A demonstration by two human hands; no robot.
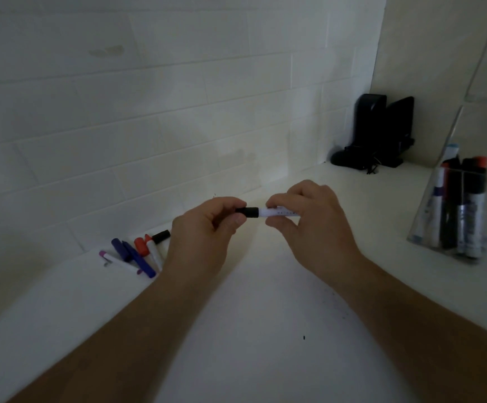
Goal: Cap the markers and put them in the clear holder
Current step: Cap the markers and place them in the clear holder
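Both hands are working together above the white desk (pixel 265 315): the left hand (pixel 204 228) is pinching a black cap (pixel 248 212) between thumb and fingers, while the right hand (pixel 309 216) is curling its fingers round the white barrel of the marker (pixel 277 212), held roughly level between them. The cap is sitting against the barrel's end, though whether it is fully seated cannot be told from here. The clear holder (pixel 451 210) is standing well apart to the right, already carrying several upright markers, and a loose pile of markers and caps (pixel 137 253) is lying on the desk to the left, near the tiled wall (pixel 149 112). The likeliest trouble is a cap pushed on crooked or only partway, so that it is coming loose when the marker drops into the holder. Another risk is the crowding in the holder: an extra marker pressed in at an angle could be tipping it or jostling those inside. The dim light is also making colour matching among the loose caps easy to get wrong. A black device (pixel 382 129) is standing in the far corner.
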